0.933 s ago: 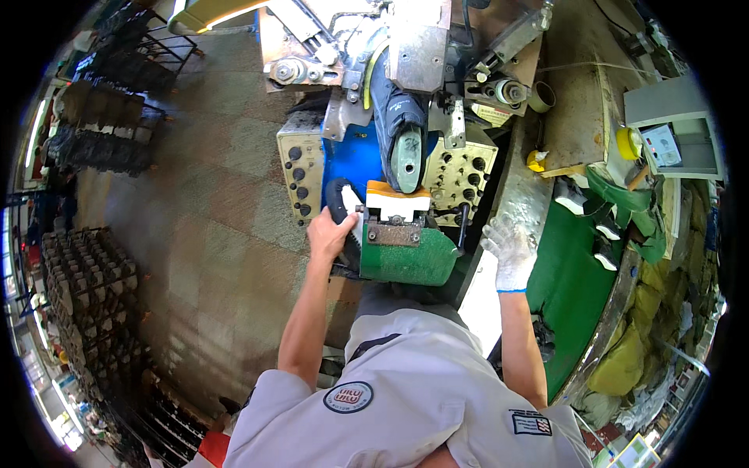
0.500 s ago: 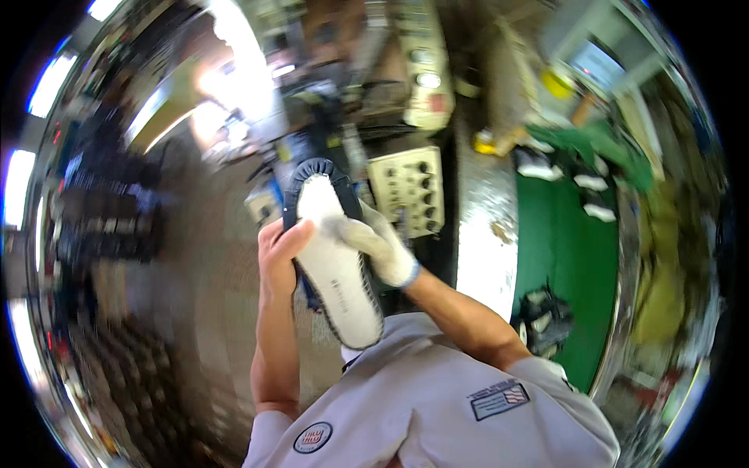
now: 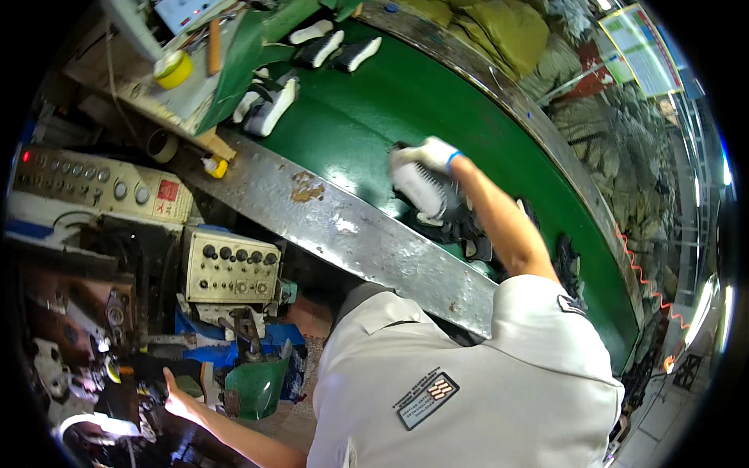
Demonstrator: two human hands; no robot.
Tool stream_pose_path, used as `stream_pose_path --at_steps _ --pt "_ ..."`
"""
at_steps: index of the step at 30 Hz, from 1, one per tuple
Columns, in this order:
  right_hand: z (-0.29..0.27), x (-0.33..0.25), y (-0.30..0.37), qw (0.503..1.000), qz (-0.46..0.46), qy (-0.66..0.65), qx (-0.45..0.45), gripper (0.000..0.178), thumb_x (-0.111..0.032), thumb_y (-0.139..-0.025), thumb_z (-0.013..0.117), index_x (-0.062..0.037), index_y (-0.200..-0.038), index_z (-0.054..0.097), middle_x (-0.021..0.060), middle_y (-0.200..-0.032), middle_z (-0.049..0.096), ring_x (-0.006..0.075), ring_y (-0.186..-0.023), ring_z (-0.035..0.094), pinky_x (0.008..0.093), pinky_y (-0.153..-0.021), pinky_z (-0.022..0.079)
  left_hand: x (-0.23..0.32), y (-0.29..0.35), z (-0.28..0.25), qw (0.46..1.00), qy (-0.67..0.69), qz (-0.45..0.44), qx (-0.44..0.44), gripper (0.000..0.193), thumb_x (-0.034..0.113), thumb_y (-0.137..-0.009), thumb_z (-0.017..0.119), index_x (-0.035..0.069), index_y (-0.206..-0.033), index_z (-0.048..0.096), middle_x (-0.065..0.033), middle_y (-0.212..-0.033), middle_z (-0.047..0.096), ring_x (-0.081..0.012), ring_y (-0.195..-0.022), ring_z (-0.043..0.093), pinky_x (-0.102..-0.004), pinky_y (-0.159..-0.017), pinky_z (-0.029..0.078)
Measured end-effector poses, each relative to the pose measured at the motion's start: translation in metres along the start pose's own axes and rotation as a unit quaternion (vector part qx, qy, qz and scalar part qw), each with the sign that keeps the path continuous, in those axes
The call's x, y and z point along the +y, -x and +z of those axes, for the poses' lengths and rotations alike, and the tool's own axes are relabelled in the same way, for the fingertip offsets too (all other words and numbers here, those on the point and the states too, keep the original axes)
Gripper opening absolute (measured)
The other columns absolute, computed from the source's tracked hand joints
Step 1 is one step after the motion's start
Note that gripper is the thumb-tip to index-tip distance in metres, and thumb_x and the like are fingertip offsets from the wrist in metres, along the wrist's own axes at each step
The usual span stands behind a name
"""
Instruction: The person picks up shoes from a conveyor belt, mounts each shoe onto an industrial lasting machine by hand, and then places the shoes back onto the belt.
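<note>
Head view shows your right hand (image 3: 431, 154) clamped on the shoe (image 3: 421, 192), probably light and firm-soled, best held by its end; your left hand (image 3: 179, 398), I cannot tell its grip.

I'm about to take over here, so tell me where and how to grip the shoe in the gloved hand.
Best, I'd judge, by the near half of the shoe, coming from the metal rail side, thumb on the pale underside. The gloved right hand covers its far end, the underside faces up, and dark footwear crowds its right side.
</note>
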State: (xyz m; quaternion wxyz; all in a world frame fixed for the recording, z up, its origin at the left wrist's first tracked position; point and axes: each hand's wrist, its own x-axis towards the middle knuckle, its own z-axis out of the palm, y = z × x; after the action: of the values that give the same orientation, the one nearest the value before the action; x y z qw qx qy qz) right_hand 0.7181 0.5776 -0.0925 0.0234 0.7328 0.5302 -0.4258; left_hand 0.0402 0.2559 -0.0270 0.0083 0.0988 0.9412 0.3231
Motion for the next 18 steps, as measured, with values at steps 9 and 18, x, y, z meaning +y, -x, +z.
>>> stream_pose_path --at_steps 9,18 --pt "-0.013 0.196 -0.030 0.908 0.145 0.387 0.068 0.077 -0.069 -0.094 0.040 -0.0037 -0.123 0.068 0.0204 -0.138 0.058 0.0384 -0.124 0.056 0.0479 -0.104 0.043 -0.038 -0.031 -0.010 0.948 0.303 -0.075 -0.062 0.027 0.020 -0.075 0.082 -0.005 -0.080 0.073 -0.0122 -0.080 0.068 -0.0244 -0.061 0.062 -0.0360 -0.059 0.055" --pt "0.110 0.075 -0.021 0.949 -0.127 -0.235 0.167 0.072 -0.056 -0.096 0.051 0.0021 -0.138 0.052 0.0200 -0.132 0.062 0.0325 -0.124 0.059 0.0406 -0.104 0.045 0.117 0.192 0.049 0.840 0.375 -0.253 -0.299 0.043 0.008 -0.073 0.062 -0.008 -0.113 0.064 -0.0178 -0.107 0.069 -0.0361 -0.095 0.067 -0.0457 -0.089 0.055"
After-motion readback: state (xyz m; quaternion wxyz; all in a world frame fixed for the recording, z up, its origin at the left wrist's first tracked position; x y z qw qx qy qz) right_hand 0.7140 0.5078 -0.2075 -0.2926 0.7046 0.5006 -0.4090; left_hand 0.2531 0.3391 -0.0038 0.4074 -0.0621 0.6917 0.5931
